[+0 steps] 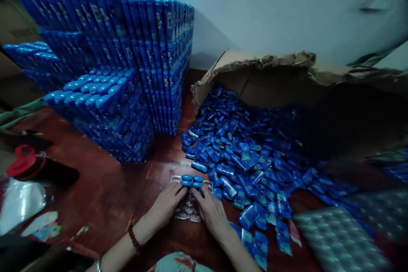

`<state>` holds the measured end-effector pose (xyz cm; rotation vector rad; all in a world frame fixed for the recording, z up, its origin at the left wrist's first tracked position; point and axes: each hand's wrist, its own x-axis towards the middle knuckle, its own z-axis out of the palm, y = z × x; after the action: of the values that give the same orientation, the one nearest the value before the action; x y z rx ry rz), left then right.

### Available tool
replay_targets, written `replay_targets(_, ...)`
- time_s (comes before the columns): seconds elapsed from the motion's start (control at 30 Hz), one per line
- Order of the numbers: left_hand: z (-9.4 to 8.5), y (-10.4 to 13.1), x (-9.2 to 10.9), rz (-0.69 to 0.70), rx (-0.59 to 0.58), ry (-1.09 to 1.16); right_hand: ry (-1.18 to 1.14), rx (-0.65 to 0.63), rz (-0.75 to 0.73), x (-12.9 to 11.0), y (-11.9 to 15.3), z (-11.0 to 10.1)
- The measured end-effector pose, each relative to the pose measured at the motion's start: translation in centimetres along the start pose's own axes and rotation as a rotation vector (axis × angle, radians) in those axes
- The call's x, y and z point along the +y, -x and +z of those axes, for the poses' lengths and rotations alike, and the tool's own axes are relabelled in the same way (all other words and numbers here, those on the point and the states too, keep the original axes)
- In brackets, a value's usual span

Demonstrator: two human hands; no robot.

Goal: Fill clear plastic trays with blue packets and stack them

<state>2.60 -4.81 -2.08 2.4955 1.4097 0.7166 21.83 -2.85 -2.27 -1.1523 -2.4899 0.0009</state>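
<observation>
On the red-brown table before me lies a clear plastic tray (188,215) with moulded oval pockets. Several small blue packs (192,181) with rounded oval tops stand in its far half, in two short rows. My left hand (168,201) comes in from the left, its fingers closed against a pack in the nearer row. From the right, my right hand (211,209) has thumb and fingers bent round the neighbouring pack. The fingertips are partly hidden. The pockets nearest me show bare plastic.
Tall stacks of wrapped blue packs (153,63) rise at the left. Loose blue packs (236,153) spill from a torn cardboard box (264,80). A stack of pocketed trays (341,233) sits at the lower right, and a red-lidded black bottle (41,168) lies at the left.
</observation>
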Motion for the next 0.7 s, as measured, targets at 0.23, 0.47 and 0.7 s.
replay_targets(0.23, 0.4, -2.0, -1.1, -0.062, 0.167, 0.222, 0.047, 0.135, 0.345, 3.8, -0.4, -1.5)
replay_targets(0.47, -1.8, -5.5, -2.2, 0.021, -0.04, 0.204, 0.218, -0.258, 0.408, 5.7, -3.5, -1.1)
replay_targets(0.7, -1.5, -4.4, -2.5, 0.085, -0.073, -0.089, -0.12, 0.112, 0.262, 2.7, -1.6, -1.4)
